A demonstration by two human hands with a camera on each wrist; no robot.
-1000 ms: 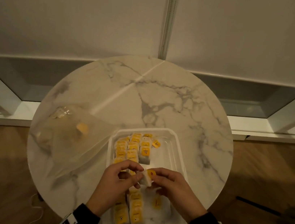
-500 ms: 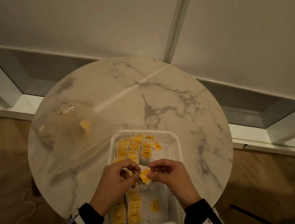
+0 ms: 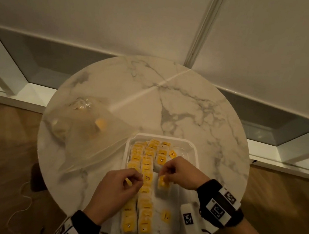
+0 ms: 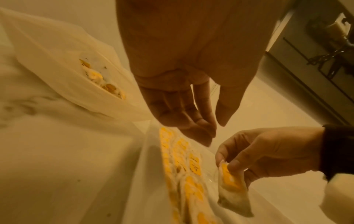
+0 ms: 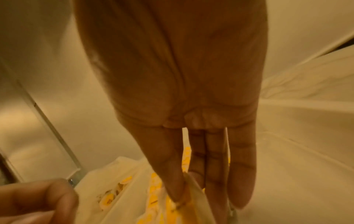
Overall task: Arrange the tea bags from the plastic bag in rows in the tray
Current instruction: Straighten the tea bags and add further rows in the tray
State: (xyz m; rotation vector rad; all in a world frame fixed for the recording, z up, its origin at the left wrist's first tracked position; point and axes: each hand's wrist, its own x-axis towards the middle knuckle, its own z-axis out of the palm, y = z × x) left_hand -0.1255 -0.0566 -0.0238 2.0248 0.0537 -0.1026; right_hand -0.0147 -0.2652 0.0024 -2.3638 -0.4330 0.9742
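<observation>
A clear plastic tray (image 3: 193, 148) holds two long rows of tea bags (image 3: 147, 167) with yellow tags and a short third row at the far end. My right hand (image 3: 164, 174) pinches one tea bag (image 3: 163, 184) by its top, hanging over the tray's right part; the left wrist view shows the same tea bag (image 4: 229, 181) dangling from the right hand (image 4: 228, 164). My left hand (image 3: 132, 181) hovers over the left rows with fingers loosely curled, and the left hand (image 4: 214, 128) holds nothing. A single tea bag (image 3: 165, 215) lies apart near the front.
The plastic bag (image 3: 86, 143) lies left of the tray on the round marble table (image 3: 171, 103), with some tea bags (image 4: 97, 78) inside. A white wall stands behind the table. A thin cable (image 3: 23, 197) trails on the wooden floor at the left.
Both hands held the tea bag together a second ago. My left hand has let go and drawn back to the left; the right hand alone carries the bag slightly rightward.
</observation>
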